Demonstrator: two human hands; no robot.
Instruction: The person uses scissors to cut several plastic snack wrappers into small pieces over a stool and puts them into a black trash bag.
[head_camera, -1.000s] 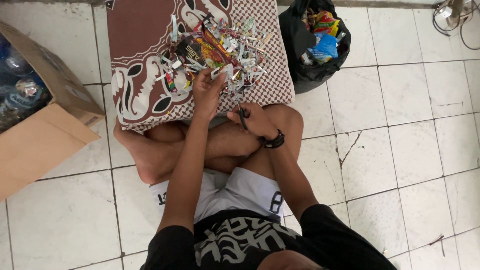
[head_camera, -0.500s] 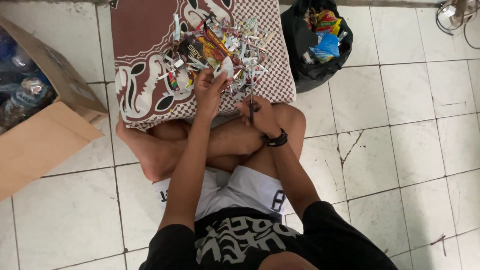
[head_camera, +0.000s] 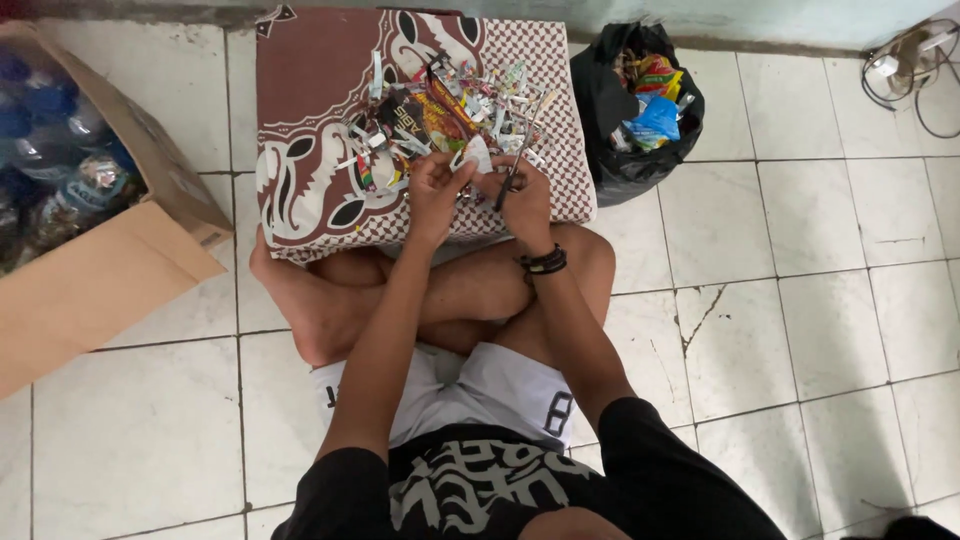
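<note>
One patterned cloth (head_camera: 320, 120), one cardboard box (head_camera: 110, 270), one black bag (head_camera: 620, 160).

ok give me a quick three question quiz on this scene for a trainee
1. True or false: the right hand holds scissors.
2. Where does the pile of cut wrapper strips lie?
A. in the cardboard box
B. on the brown patterned cloth
C. on the bare floor tiles
3. Fill in: the black bag of colourful wrappers stands to the person's ____ side.

Key
1. True. The left hand pinches a small pale scrap beside the blades.
2. B
3. right
</note>
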